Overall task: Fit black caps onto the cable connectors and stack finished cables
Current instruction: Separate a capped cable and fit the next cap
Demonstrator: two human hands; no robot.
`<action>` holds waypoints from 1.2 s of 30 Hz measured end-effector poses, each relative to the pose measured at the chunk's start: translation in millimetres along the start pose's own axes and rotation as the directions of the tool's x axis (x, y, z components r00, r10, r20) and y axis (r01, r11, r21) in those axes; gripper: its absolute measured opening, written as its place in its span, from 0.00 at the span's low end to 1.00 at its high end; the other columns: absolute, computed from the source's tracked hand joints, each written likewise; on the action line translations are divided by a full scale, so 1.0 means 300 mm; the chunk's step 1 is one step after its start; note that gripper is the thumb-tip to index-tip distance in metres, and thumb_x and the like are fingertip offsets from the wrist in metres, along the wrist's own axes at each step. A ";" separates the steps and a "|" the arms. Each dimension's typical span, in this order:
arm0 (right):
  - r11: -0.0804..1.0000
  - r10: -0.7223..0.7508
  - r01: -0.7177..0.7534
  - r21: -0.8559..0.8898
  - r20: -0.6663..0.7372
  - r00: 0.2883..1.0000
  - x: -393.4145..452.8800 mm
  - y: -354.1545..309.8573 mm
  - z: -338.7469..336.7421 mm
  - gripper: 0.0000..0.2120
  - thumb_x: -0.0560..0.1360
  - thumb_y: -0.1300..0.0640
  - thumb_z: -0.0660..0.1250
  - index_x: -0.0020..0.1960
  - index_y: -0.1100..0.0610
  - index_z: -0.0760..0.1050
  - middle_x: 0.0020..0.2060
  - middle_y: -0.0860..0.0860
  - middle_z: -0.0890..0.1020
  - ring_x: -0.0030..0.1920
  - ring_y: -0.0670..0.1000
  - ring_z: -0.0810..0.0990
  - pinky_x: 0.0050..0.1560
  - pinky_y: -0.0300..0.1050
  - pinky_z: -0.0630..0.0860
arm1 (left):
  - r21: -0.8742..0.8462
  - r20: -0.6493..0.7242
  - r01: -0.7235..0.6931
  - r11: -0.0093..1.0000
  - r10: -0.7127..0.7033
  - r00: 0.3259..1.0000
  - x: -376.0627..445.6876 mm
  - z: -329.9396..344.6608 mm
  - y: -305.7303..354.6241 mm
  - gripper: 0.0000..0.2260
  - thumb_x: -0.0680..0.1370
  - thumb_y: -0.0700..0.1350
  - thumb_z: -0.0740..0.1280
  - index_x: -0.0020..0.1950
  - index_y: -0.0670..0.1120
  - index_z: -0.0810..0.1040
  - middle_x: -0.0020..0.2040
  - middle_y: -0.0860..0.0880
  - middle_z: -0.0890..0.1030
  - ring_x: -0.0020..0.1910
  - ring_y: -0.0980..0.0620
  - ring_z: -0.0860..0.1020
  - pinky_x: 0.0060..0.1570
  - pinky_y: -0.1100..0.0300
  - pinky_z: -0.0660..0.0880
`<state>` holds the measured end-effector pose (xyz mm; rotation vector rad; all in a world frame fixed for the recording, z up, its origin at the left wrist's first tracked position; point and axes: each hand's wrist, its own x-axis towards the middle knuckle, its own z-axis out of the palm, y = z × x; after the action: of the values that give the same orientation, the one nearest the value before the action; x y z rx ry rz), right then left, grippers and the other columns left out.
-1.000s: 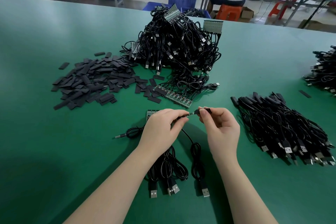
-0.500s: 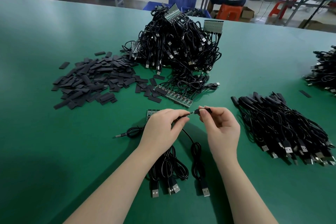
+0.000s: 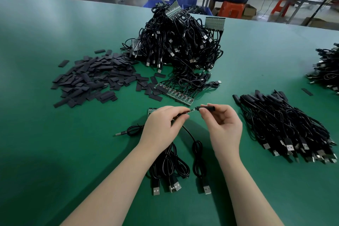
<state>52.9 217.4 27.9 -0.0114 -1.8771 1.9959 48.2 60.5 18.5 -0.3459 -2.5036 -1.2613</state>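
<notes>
While L hand (image 3: 163, 126) pinches connector (image 3: 192, 110), R hand (image 3: 222, 126) holds cap (image 3: 209, 108).

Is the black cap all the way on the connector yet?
Not yet. The right hand pinches the black cap, and the connector held by the left hand still shows.

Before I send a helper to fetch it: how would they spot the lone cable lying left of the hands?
On the green table, look just left of the left hand. A small coiled cable lies alone there, its metal plug pointing left, unlike the bundles nearer the person.
</notes>
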 end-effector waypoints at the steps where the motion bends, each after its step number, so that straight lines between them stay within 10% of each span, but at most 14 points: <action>1: 1.000 0.009 -0.009 0.002 0.000 1.000 0.002 0.000 -0.001 0.10 0.72 0.67 0.74 0.43 0.53 0.80 0.40 0.47 0.86 0.43 0.46 0.85 0.46 0.35 0.78 | 0.009 -0.001 -0.005 1.000 0.005 1.000 0.000 -0.001 0.000 0.10 0.78 0.49 0.68 0.58 0.52 0.83 0.50 0.57 0.83 0.51 0.59 0.78 0.53 0.59 0.75; 17: 0.997 0.073 -0.072 -0.011 0.091 0.993 0.018 -0.007 -0.026 0.10 0.72 0.66 0.74 0.43 0.53 0.80 0.41 0.49 0.86 0.43 0.48 0.85 0.47 0.39 0.81 | -0.006 0.013 -0.003 1.000 0.003 1.000 0.001 0.001 -0.002 0.09 0.78 0.48 0.69 0.57 0.53 0.83 0.50 0.57 0.83 0.50 0.60 0.78 0.50 0.72 0.70; 29: 0.999 -0.009 0.015 -0.048 0.122 0.992 0.010 0.001 -0.023 0.09 0.72 0.67 0.74 0.44 0.54 0.80 0.43 0.50 0.87 0.46 0.50 0.86 0.48 0.37 0.79 | -0.036 0.039 0.006 0.999 -0.004 0.999 0.000 0.001 -0.008 0.10 0.78 0.49 0.69 0.59 0.54 0.82 0.51 0.58 0.83 0.52 0.60 0.78 0.52 0.62 0.75; 36: 0.985 0.168 -0.172 -0.003 0.236 0.957 0.027 0.002 -0.038 0.09 0.72 0.64 0.74 0.44 0.50 0.81 0.40 0.53 0.86 0.44 0.51 0.85 0.47 0.42 0.82 | -0.066 0.041 -0.006 0.998 0.009 0.999 0.003 0.000 -0.014 0.10 0.77 0.47 0.70 0.58 0.55 0.83 0.50 0.58 0.83 0.52 0.59 0.78 0.52 0.59 0.75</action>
<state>48.5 230.6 28.3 0.0755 -2.0658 2.2139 46.0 58.1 15.6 -0.3998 -2.4964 -1.3494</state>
